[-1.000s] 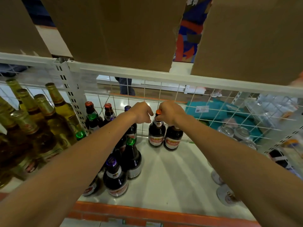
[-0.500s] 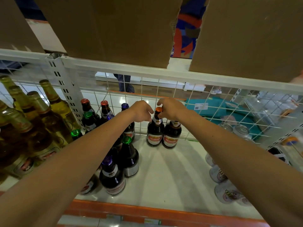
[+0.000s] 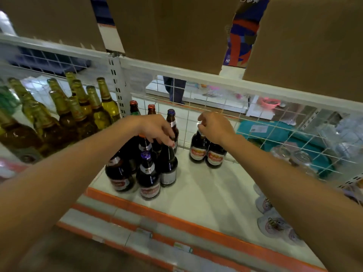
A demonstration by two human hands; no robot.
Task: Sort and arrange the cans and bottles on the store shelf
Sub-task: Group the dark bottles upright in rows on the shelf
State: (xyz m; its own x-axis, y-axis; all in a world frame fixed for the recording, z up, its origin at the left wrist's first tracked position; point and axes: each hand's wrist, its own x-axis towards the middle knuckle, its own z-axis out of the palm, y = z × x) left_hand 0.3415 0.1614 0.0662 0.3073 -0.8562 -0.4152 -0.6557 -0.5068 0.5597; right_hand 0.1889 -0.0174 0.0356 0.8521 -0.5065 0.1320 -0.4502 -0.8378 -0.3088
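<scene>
A cluster of dark beer bottles (image 3: pixel 147 173) stands at the left of the white shelf (image 3: pixel 206 193). My left hand (image 3: pixel 155 128) reaches down over it, and its fingertips curl round the top of one dark bottle with a pale label (image 3: pixel 168 165); that bottle's cap is hidden. To the right, a pair of dark bottles with red labels (image 3: pixel 215 157) stands against the wire mesh back. My right hand (image 3: pixel 215 127) is over the left bottle of the pair (image 3: pixel 198 150), fingers curled and pinching its top, which is hidden.
Tall golden bottles (image 3: pixel 88 114) fill the neighbouring bay on the left, past a white upright (image 3: pixel 117 85). Several cans (image 3: pixel 275 224) stand at the shelf's right side. Cardboard boxes (image 3: pixel 172 30) sit on the shelf above. The orange front edge (image 3: pixel 176 222) runs below. A person's legs (image 3: pixel 174 91) show behind the mesh.
My left hand left the back-row bottle and came forward and down onto a bottle in the left cluster. My right hand stays at the top of the pair. The view shifted right.
</scene>
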